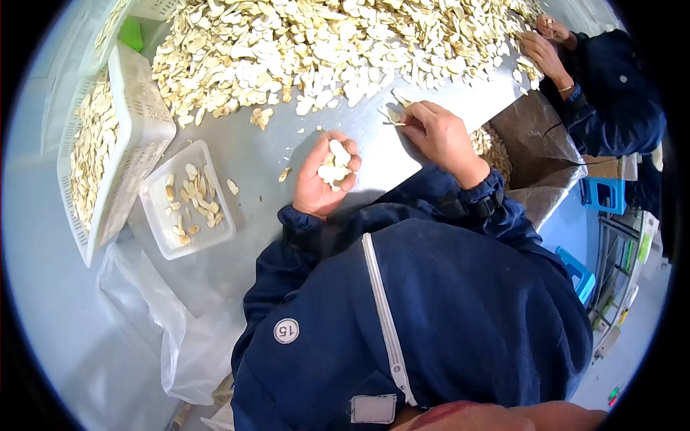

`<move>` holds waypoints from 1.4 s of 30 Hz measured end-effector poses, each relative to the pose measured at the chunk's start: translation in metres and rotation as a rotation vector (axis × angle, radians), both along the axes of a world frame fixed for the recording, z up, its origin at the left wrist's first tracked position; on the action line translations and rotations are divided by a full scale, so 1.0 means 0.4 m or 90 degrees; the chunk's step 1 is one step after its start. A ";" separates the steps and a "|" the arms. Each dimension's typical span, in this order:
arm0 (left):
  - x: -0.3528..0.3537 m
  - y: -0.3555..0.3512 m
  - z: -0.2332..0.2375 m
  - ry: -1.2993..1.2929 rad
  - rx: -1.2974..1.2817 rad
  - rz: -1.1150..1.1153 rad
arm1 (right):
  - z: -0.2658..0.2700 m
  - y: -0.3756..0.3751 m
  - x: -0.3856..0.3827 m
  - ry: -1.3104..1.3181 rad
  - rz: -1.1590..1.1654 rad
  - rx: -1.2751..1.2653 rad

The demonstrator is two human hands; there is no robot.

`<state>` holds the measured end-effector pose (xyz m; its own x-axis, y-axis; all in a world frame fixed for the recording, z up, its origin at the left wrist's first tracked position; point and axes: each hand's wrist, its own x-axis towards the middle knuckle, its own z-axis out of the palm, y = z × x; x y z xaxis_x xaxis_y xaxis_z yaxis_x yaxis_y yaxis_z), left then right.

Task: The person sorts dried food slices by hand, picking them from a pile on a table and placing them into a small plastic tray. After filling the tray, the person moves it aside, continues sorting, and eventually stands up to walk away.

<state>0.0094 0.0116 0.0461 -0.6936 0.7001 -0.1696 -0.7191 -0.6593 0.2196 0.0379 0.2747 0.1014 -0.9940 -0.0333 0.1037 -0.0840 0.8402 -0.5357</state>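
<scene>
Palm up, my left hand [321, 174] is curled around several pale dried slices [335, 165] near the table's front edge. To its right, my right hand [440, 136] reaches down to the metal table [273, 158], its fingertips closed on a thin pale slice [392, 116]. A large heap of dried slices [323, 50] covers the far part of the table, beyond both hands. One small clump [261, 117] lies apart, in front of the heap.
At left stand a white slotted basket [147, 108] of slices and a shallow clear tray [228, 233] with some pieces. A lined box [535, 129] is at right. Beyond it, a co-worker's hands [546, 57] touch the heap. Plastic sheeting [190, 345] hangs lower left.
</scene>
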 end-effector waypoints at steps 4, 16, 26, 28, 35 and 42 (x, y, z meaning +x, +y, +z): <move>-0.001 0.005 -0.002 0.000 0.007 -0.004 | 0.019 0.044 0.008 0.125 0.071 0.011; -0.002 0.001 0.000 0.012 -0.002 0.003 | 0.022 0.023 0.016 0.005 0.071 0.005; -0.004 0.003 -0.008 0.016 -0.008 0.003 | 0.029 -0.034 -0.020 -0.055 -0.009 -0.286; -0.002 0.006 0.000 0.010 -0.029 0.010 | 0.069 -0.079 -0.025 -0.137 0.046 -0.413; -0.002 0.003 0.000 0.006 -0.034 0.017 | -0.002 -0.067 -0.070 0.113 0.191 -0.025; -0.005 0.004 -0.008 0.026 -0.025 -0.006 | -0.016 0.066 -0.143 0.237 0.014 0.137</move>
